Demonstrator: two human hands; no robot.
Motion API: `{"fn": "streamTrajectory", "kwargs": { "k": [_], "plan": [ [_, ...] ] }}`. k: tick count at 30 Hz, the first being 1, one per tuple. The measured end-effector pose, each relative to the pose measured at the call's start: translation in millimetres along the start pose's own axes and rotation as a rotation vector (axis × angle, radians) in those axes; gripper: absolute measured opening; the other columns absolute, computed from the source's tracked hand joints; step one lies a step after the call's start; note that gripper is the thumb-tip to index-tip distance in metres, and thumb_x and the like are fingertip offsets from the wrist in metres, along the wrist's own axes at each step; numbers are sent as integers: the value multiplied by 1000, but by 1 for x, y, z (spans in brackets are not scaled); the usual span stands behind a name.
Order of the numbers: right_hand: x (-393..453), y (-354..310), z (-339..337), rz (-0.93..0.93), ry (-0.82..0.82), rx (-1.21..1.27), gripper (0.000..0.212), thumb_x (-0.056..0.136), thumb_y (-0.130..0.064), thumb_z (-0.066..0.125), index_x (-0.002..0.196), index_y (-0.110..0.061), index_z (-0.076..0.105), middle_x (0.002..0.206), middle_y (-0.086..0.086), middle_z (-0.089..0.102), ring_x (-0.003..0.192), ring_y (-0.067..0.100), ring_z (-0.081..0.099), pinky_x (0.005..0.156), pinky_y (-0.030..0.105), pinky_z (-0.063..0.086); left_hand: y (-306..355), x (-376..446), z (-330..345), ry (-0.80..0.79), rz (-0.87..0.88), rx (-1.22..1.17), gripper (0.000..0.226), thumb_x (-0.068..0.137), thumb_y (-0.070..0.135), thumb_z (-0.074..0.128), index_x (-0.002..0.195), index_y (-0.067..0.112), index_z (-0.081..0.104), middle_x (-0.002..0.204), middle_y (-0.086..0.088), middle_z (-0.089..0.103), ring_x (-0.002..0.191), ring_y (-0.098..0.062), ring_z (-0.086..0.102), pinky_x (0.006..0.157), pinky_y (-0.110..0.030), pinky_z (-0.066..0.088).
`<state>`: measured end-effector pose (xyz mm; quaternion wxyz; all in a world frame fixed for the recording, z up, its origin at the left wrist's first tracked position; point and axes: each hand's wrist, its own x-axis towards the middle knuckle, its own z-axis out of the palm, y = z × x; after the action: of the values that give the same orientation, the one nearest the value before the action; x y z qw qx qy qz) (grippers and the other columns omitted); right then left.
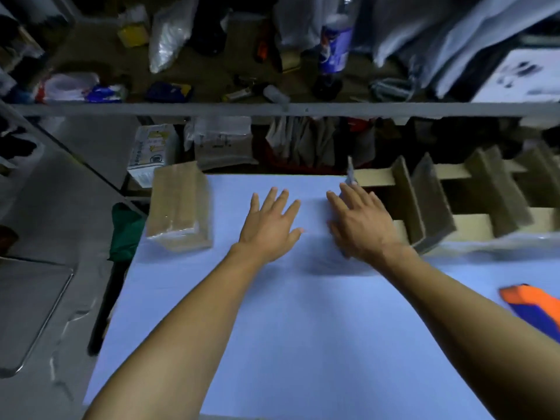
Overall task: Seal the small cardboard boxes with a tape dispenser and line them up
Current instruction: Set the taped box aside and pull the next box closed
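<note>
Desk (272, 344): pale blue top, seen from above; its left edge falls away to a grey floor, its far edge meets a low shelf. A wide bare stretch is seen between the arms and toward the near edge.

Shelf rail (212, 110): grey bar across the upper view, with cluttered bags and a bottle behind it; labels there are blurred and cannot be read.

Open cardboard boxes (430, 204): a row at the far right of the desk, flaps raised upright, just beside the right hand.

Taped cardboard boxes (178, 207): a closed stack under glossy clear tape, at the far left corner of the desk, well apart from the left hand. No writing is seen on it.

Printed carton (151, 150): behind the stack, below the shelf rail; print present but illegible.

Tape dispenser (533, 307): orange and dark blue, cut off by the right edge, near the right forearm.

Left hand (271, 221): fingers spread and straight, palm down over the desk, nothing held.

Right hand (360, 221): fingers extended over a small grey item, only partly seen; whether it is gripped cannot be told.
</note>
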<state>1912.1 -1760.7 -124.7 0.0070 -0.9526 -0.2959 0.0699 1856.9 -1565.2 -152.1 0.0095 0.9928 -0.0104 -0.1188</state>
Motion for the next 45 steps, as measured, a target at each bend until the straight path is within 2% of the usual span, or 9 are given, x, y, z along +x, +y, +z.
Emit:
{"fn": "streamTrajectory", "kwargs": {
  "k": [9,12,15,23,28,33,37,41,45],
  "plan": [
    [-77,138,11,73,24,41,53,97,-31,50,144,-7,46,140,19,53,133,37,46,108,45,36,173,35,-8,-1,-101,-552,64,100,57,35,153,21,30,159,-9,33,144,-28,32,113,-42,31],
    [-78,144,19,-2,78,61,43,91,-28,36,116,-7,64,100,12,68,97,35,63,87,44,45,206,45,-10,9,-298,-761,60,95,62,43,137,20,48,131,-12,60,120,-35,55,96,-40,47],
    [-80,149,27,-92,103,90,35,82,-25,33,92,-11,63,84,8,64,83,32,61,79,39,37,223,50,-6,55,-496,-789,34,96,30,49,125,12,55,120,-16,64,111,-38,57,84,-37,48],
    [-109,156,29,-43,299,568,37,94,-15,57,129,-6,60,127,14,56,116,29,53,95,37,46,221,-5,-3,73,-580,-795,27,92,17,45,114,12,60,106,-13,66,94,-34,60,74,-37,52],
    [-141,130,44,280,40,1118,39,106,-34,39,139,-20,52,132,-1,58,119,15,54,100,32,43,216,-86,24,14,-523,-930,51,82,29,40,131,34,53,104,-1,68,88,-26,66,79,-46,58],
    [-170,108,76,421,-149,1537,46,104,-46,39,149,-40,37,142,-29,41,129,-6,43,111,25,35,226,-105,48,79,-623,-1663,50,97,63,35,127,32,62,128,12,63,123,-8,54,94,-39,50],
    [-175,102,88,421,-170,1544,42,101,-32,54,130,-57,39,118,-31,59,97,-16,59,80,9,48,232,-94,63,124,-728,-1759,19,98,32,58,116,25,55,116,1,64,107,-15,62,79,-33,54],
    [-175,88,105,493,-187,1496,56,90,-50,62,142,-46,42,126,-20,65,114,3,63,105,39,47,236,-83,79,-6,-603,-1691,52,92,27,66,139,26,43,125,4,66,110,-14,67,94,-39,55],
    [-177,83,101,542,-118,1388,53,91,-52,58,141,-46,43,123,-22,65,112,2,62,102,34,48,229,-74,82,-28,-538,-1721,43,96,11,60,134,28,49,121,5,69,105,-11,69,82,-24,57]
  ]
}}
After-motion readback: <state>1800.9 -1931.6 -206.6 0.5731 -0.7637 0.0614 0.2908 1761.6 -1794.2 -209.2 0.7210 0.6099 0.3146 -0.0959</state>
